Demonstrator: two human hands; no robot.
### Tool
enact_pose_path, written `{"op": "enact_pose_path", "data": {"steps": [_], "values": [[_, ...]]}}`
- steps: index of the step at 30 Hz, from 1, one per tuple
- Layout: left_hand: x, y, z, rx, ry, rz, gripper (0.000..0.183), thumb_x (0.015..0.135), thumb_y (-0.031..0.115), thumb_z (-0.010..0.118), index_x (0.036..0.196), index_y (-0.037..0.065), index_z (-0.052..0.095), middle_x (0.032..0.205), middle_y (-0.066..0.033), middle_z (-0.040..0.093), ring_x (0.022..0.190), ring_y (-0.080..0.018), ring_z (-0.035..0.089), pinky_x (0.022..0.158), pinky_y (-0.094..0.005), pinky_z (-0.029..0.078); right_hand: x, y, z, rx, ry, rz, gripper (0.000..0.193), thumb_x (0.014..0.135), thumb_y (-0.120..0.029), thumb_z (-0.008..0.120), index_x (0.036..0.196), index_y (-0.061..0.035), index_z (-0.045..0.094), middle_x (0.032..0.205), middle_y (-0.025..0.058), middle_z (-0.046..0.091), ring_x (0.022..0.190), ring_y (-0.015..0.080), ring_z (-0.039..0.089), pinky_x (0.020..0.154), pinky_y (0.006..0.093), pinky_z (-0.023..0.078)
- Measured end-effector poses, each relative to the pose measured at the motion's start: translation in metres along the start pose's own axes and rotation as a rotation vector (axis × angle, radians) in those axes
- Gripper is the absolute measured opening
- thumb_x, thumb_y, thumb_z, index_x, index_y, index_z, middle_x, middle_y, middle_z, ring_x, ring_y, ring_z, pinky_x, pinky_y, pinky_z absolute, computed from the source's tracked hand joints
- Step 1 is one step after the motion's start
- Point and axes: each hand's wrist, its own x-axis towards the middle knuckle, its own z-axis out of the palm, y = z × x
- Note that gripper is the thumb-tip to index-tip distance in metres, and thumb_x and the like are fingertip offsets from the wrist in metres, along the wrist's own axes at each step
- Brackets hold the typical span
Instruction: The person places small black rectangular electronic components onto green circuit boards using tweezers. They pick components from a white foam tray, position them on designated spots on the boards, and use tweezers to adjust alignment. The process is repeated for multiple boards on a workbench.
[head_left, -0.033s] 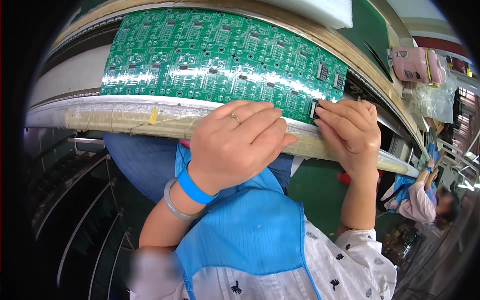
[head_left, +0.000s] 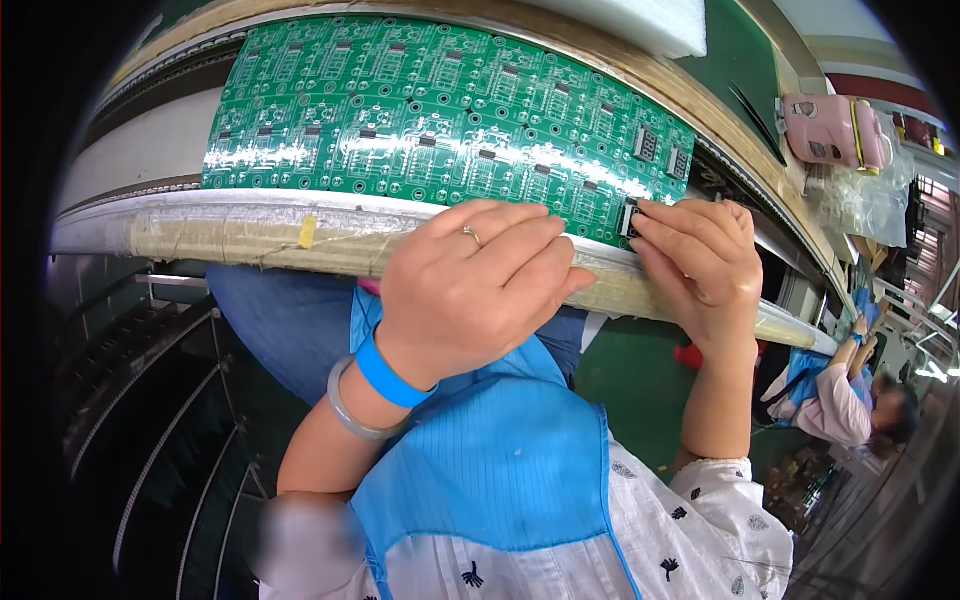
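A long green circuit board panel (head_left: 400,95) lies in front of me, with small black chips across it. Two seven-segment digit displays (head_left: 646,144) stand upright in their places at the panel's right end. At the near right corner, the fingertips of my right hand (head_left: 705,265) pinch another digit display (head_left: 628,218), which is partly hidden by them and sits at the board's surface. Curled over the near edge of the panel, my left hand (head_left: 480,275) has its fingers closed; whatever they hold, if anything, is hidden.
A taped rail (head_left: 240,232) runs along the near side of the panel, and a wooden ledge (head_left: 745,95) along the far side. White foam (head_left: 640,22) lies beyond it. Right of there are a pink case (head_left: 828,130) and clear plastic bags (head_left: 865,200). Another person (head_left: 850,400) works further right.
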Motion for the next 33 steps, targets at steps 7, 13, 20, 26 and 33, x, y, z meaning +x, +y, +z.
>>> {"op": "enact_pose_path", "data": {"steps": [7, 13, 20, 26, 33], "values": [[-0.001, -0.001, 0.0, -0.003, 0.012, 0.005, 0.021, 0.075, 0.016, 0.084, 0.09, 0.005, 0.074, 0.097, -0.0084, 0.075, 0.093, -0.0256, 0.074, 0.078, -0.0372, 0.06, 0.001, -0.003, 0.001, 0.019, -0.016, 0.024, 0.024, 0.074, -0.008, 0.084, 0.097, -0.0092, 0.077, 0.102, 0.0007, 0.076, 0.091, 0.0201, 0.067, 0.079, 0.038, 0.04], [-0.002, 0.0, 0.001, -0.004, 0.004, 0.005, 0.021, 0.076, 0.015, 0.084, 0.091, 0.005, 0.074, 0.097, -0.0086, 0.075, 0.093, -0.0258, 0.074, 0.078, -0.0372, 0.06, 0.0, 0.003, 0.001, 0.073, -0.035, 0.032, 0.025, 0.074, -0.01, 0.084, 0.097, -0.0087, 0.076, 0.101, 0.0027, 0.076, 0.091, 0.0218, 0.067, 0.081, 0.0382, 0.042], [0.013, 0.01, -0.009, -0.064, -0.109, -0.11, 0.017, 0.081, 0.011, 0.08, 0.096, 0.006, 0.074, 0.102, -0.0069, 0.074, 0.096, -0.0272, 0.07, 0.083, -0.0396, 0.054, -0.016, 0.022, -0.007, 0.241, 0.215, 0.396, 0.021, 0.082, -0.009, 0.081, 0.102, -0.004, 0.075, 0.097, 0.0097, 0.071, 0.09, 0.0227, 0.066, 0.082, 0.0317, 0.049], [0.047, 0.021, 0.009, -0.058, -0.217, -0.07, 0.018, 0.081, 0.007, 0.078, 0.098, 0.005, 0.074, 0.104, -0.0091, 0.073, 0.096, -0.0284, 0.068, 0.083, -0.0393, 0.053, -0.04, 0.03, 0.008, 0.658, 0.067, 0.789, 0.041, 0.096, -0.007, 0.066, 0.136, -0.005, 0.058, 0.091, 0.0077, 0.073, 0.077, 0.0123, 0.064, 0.073, 0.0308, 0.051], [0.069, 0.026, 0.022, 0.029, -0.443, -0.066, 0.021, 0.078, 0.004, 0.08, 0.099, 0.003, 0.075, 0.104, -0.0113, 0.073, 0.095, -0.0304, 0.069, 0.082, -0.0385, 0.055, -0.041, 0.023, 0.014, 0.676, 0.078, 0.671, 0.054, 0.094, -0.002, 0.066, 0.146, -0.0052, 0.053, 0.07, 0.0065, 0.061, 0.06, 0.0117, 0.051, 0.058, 0.0295, 0.043]]}}
